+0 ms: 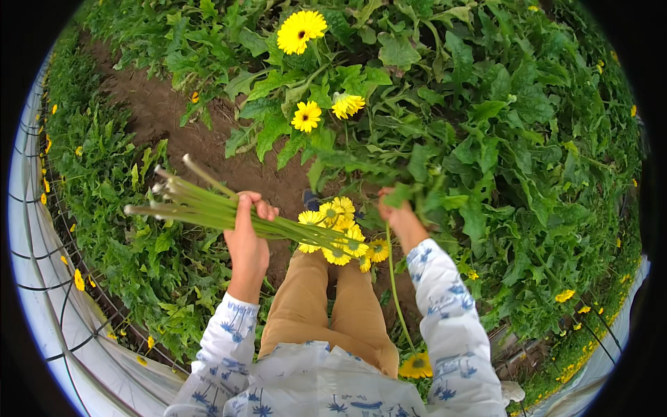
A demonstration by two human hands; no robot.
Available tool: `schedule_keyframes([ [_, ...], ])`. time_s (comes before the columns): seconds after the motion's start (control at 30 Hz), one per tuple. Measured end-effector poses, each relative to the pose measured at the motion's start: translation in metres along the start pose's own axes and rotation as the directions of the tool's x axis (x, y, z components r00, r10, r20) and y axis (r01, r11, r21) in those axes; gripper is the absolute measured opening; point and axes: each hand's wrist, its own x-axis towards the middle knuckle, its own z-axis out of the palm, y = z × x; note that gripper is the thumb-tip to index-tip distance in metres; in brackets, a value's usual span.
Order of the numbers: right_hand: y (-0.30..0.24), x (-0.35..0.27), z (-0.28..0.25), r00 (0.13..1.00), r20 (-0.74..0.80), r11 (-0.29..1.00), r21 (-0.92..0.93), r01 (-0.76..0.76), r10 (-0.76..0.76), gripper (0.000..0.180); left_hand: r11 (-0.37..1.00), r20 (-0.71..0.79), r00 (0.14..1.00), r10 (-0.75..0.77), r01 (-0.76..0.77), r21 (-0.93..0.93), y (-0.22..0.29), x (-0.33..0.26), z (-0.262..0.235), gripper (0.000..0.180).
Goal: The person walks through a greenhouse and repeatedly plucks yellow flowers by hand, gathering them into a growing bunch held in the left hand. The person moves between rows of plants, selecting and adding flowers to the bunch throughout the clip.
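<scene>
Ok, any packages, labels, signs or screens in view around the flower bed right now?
None in view: only the left hand gripping a bunch of cut yellow daisy-like flowers with long green stems, the right hand among the green leafy plants, a bare brown soil path and a pale plastic sheet wall with wire mesh.

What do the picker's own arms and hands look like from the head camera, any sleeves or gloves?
Both hands are bare: no gloves, and no rings or watch that I can make out on the left hand or the right hand. Each forearm wears a long, loose white sleeve printed with small blue palm-tree-like motifs, ending at the wrist; the right sleeve matches.
</scene>
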Motion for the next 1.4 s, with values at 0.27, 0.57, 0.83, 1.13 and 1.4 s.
schedule_keyframes([
  [0.27, -0.025, -0.221, 0.067, 0.988, 0.052, 0.818, -0.555, 0.152, -0.148, 0.023, 0.999, 0.184, 0.982, 0.051, -0.050, -0.012, 0.039, -0.041, 0.033, 0.018],
  [0.57, -0.031, -0.360, 0.176, 0.604, 0.507, 0.474, -0.374, 0.797, -0.615, 0.010, 0.990, 0.349, 0.927, 0.137, -0.144, -0.004, 0.098, -0.104, 0.073, 0.020],
  [0.83, 0.034, -0.361, 0.249, 0.374, 0.511, 0.331, -0.176, 0.927, -0.774, 0.014, 0.972, 0.443, 0.866, 0.234, -0.220, -0.084, 0.121, -0.141, 0.078, 0.018],
  [1.13, 0.059, -0.339, 0.288, 0.224, 0.681, -0.072, -0.377, 0.923, -0.697, 0.016, 0.957, 0.291, 0.913, 0.287, -0.260, -0.131, 0.161, -0.113, 0.030, 0.020],
  [1.4, 0.007, -0.231, 0.293, 0.463, 0.570, -0.086, -0.688, 0.721, -0.679, 0.014, 0.944, 0.141, 0.945, 0.297, -0.268, -0.193, 0.227, -0.006, -0.045, 0.023],
])
